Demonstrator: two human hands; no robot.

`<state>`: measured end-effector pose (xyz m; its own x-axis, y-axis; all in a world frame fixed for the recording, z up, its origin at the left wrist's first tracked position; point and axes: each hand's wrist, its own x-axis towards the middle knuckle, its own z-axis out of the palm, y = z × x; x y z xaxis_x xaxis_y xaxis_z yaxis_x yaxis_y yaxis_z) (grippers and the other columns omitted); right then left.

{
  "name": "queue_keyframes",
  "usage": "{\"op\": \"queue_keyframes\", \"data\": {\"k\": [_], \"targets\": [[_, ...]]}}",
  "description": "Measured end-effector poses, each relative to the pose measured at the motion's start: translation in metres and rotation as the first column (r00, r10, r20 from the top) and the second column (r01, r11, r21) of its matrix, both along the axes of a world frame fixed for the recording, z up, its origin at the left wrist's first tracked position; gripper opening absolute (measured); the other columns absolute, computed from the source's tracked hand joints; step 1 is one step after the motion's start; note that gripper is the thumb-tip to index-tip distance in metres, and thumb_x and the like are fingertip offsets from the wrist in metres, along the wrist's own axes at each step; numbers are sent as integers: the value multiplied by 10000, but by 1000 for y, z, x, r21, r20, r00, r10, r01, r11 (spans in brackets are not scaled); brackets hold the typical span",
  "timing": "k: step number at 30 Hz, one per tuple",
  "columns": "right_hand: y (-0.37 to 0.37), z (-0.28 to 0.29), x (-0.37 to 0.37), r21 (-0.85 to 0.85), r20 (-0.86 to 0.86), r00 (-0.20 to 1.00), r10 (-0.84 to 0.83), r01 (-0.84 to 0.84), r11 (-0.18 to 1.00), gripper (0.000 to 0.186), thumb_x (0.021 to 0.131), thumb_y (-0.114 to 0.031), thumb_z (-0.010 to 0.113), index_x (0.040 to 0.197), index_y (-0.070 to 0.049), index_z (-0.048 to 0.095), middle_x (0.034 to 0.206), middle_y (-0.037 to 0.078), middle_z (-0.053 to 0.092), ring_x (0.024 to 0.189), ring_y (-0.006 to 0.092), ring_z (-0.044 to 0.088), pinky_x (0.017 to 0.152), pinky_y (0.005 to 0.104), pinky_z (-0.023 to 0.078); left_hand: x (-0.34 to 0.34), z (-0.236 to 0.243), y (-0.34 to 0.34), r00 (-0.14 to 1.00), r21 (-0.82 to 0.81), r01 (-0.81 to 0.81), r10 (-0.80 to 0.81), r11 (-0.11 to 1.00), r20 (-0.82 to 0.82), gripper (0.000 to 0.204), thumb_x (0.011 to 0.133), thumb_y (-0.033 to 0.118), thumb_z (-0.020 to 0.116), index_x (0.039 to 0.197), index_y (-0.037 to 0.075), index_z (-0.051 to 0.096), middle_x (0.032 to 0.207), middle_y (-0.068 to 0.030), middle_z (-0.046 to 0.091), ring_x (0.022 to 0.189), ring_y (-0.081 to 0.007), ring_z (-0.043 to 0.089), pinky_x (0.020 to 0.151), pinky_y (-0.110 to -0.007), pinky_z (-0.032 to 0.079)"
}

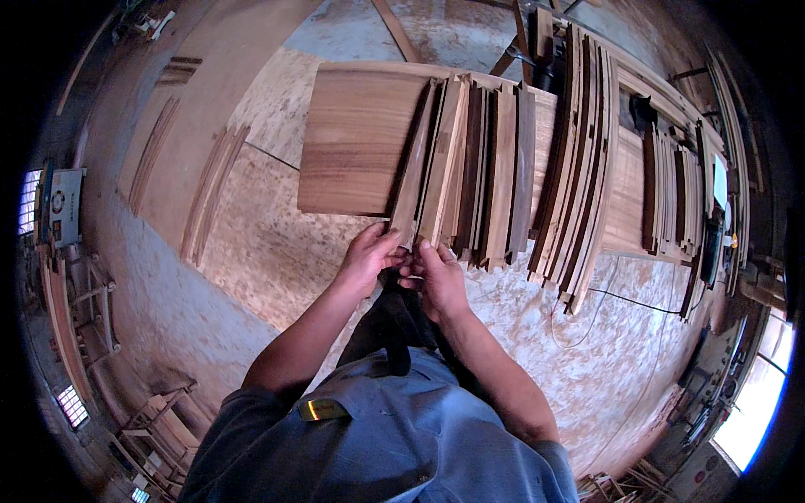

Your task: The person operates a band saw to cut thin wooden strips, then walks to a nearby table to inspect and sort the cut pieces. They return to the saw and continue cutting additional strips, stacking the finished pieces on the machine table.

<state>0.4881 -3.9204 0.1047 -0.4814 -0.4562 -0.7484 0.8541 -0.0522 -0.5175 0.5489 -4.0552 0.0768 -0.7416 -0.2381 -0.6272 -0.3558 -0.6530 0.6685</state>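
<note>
Close in front of me, both hands are at the near ends of long wooden strips that lie side by side on a brown wooden panel (356, 138). My left hand (367, 261) is closed, with thumb and fingers pinching the end of the leftmost wooden strip (412, 180). Beside it, my right hand (442, 281) has its thumb on the end of a paler wooden strip (444, 159), its fingers curled beneath. The undersides of both grips are partly hidden. Several more strips, some dark (521, 159), lie just right of these.
A taller stack of long strips (579, 168) rests further right on the panel, followed by shorter strips (671, 193). Left of me, loose strips (214, 197) lie on a flat board (168, 151). A cable (633, 300) crosses the stained floor at the right.
</note>
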Motion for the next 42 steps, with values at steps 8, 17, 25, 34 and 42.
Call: {"op": "queue_keyframes", "data": {"k": [8, 17, 25, 34, 42], "targets": [[1, 5, 1, -34, -22, 994, -105, 104, 994, 222, 947, -261, 556, 1031, -56, 546, 899, 61, 618, 752, 173, 643, 586, 290, 537, 28, -7, -12, 999, 8, -43, 44, 999, -15, 247, 959, 177, 503, 1169, 52, 537, 1008, -61, 631, 799, -149, 618, 692, -290, 500], [8, -7, 5, -222, 11, 990, -142, 141, 965, 214, 967, -242, 508, 1092, -70, 531, 968, 68, 623, 770, 190, 651, 605, 301, 550, 37, -11, -18, 989, -17, -142, 141, 990, -53, 244, 960, 191, 510, 1165, 62, 537, 980, -38, 624, 781, -152, 619, 667, -300, 507], [13, 2, 9, -314, -4, 996, -90, 84, 946, 259, 974, -262, 496, 1139, -65, 528, 1030, 99, 633, 790, 178, 643, 656, 303, 554, 42, -12, -25, 989, -702, 64, 48, 709, 138, 297, 932, 143, 563, 1202, 31, 515, 1034, -66, 604, 855, -176, 607, 748, -315, 504], [11, 17, 21, 72, -434, 887, 156, -138, 988, 365, 928, -153, 571, 1249, 5, 494, 981, 78, 607, 833, 178, 614, 699, 288, 506, -19, 64, 0, 987, -668, 45, -135, 743, -85, 603, 886, 52, 606, 1407, 14, 303, 1149, -116, 556, 1025, -165, 553, 858, -295, 485], [21, 21, 22, 375, -830, 414, 373, -80, 924, 549, 805, -83, 686, 1285, 37, 447, 1060, 217, 550, 970, 345, 561, 861, 379, 458, -32, 51, 3, 971, -319, -86, 8, 944, -239, 390, 894, 48, 569, 1255, 4, 428, 1135, -71, 548, 1047, -136, 531, 907, -296, 458]]}}
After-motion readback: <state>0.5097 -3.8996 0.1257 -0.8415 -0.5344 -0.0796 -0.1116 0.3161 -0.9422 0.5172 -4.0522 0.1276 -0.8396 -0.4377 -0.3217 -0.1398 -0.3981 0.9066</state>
